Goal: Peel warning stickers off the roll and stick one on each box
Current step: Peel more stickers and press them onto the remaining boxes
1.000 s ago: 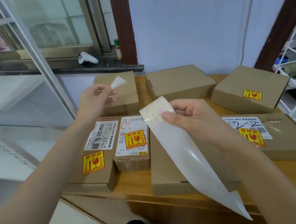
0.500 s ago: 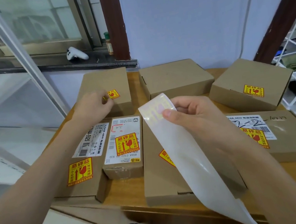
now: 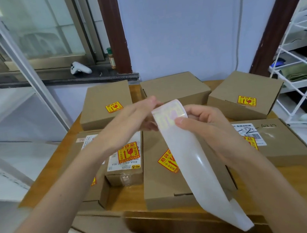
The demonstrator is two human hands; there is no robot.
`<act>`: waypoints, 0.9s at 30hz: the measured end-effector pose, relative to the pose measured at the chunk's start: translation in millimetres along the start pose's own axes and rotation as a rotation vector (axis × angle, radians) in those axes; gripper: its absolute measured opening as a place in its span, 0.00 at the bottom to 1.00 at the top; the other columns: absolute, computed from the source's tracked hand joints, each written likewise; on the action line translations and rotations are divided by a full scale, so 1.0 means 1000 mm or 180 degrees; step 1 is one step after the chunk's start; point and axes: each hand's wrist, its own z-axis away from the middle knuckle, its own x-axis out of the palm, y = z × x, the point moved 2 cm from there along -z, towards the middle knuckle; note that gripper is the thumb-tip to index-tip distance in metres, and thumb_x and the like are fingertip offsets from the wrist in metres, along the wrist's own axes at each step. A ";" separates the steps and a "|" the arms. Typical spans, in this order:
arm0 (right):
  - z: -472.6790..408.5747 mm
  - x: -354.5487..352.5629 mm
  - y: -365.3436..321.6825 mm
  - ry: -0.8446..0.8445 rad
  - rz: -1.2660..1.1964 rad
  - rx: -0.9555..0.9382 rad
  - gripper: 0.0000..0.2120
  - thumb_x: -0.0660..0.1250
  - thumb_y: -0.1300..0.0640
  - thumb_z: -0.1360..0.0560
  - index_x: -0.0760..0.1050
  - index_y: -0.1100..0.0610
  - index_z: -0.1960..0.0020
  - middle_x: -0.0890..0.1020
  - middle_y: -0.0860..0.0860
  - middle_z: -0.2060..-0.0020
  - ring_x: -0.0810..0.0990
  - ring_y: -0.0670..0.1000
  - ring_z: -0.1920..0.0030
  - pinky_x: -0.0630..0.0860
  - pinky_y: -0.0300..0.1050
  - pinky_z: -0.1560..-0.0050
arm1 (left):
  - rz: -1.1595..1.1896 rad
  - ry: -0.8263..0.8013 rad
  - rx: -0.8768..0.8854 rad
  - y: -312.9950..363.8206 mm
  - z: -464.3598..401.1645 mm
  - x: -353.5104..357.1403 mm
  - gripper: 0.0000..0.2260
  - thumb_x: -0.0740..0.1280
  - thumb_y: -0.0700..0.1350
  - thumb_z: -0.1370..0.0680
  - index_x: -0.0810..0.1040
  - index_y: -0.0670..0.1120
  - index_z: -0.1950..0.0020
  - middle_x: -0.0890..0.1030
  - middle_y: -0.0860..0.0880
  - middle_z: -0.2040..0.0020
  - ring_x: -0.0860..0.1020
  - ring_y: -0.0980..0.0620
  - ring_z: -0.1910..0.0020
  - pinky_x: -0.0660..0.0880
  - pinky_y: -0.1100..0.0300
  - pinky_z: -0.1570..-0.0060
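Plain brown cardboard boxes (image 3: 176,91), yellow warning stickers (image 3: 246,100) with red print, glossy white backing strip (image 3: 193,165) with faint yellow print showing through at top, orange-brown wood tabletop (image 3: 177,221), pale lilac wall (image 3: 187,28), white rack (image 3: 298,76).

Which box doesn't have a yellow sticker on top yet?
The back middle box, right behind the hands. Its top shows plain brown, while the back left box and back right box beside it each carry a yellow sticker.
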 end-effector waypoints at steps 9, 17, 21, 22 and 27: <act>0.038 -0.020 -0.012 0.0088 0.0227 0.0145 0.10 0.64 0.58 0.23 0.82 0.55 0.45 0.87 0.52 0.54 0.85 0.50 0.54 0.80 0.45 0.52 | -0.0537 0.0315 0.0653 0.020 0.020 0.046 0.23 0.73 0.49 0.27 0.71 0.56 0.34 0.79 0.59 0.43 0.77 0.61 0.44 0.76 0.62 0.43; 0.068 -0.034 -0.023 0.0373 0.0412 0.0142 0.08 0.65 0.60 0.23 0.82 0.53 0.49 0.87 0.46 0.61 0.84 0.43 0.62 0.77 0.34 0.66 | -0.0845 0.0535 0.1098 0.039 0.034 0.062 0.14 0.70 0.51 0.25 0.77 0.56 0.40 0.76 0.60 0.42 0.74 0.60 0.42 0.72 0.60 0.42; 0.079 -0.039 -0.026 0.0406 0.0520 0.0173 0.09 0.65 0.59 0.23 0.82 0.54 0.47 0.87 0.48 0.57 0.85 0.44 0.60 0.78 0.34 0.65 | -0.1219 0.0671 0.1162 0.048 0.036 0.068 0.12 0.70 0.51 0.25 0.81 0.54 0.42 0.78 0.60 0.48 0.75 0.59 0.48 0.74 0.63 0.50; 0.081 -0.040 -0.027 0.0419 0.0551 0.0176 0.09 0.65 0.60 0.23 0.82 0.55 0.47 0.87 0.49 0.57 0.85 0.44 0.60 0.78 0.34 0.65 | -0.1282 0.0650 0.1174 0.049 0.037 0.069 0.12 0.70 0.51 0.26 0.81 0.54 0.42 0.78 0.60 0.48 0.75 0.60 0.48 0.73 0.63 0.51; 0.088 -0.044 -0.029 0.0435 0.0797 0.0147 0.08 0.65 0.61 0.23 0.82 0.55 0.48 0.87 0.50 0.56 0.85 0.46 0.58 0.80 0.37 0.62 | -0.1429 0.0570 0.1213 0.055 0.037 0.074 0.09 0.71 0.50 0.27 0.83 0.53 0.47 0.79 0.59 0.50 0.75 0.60 0.50 0.74 0.62 0.53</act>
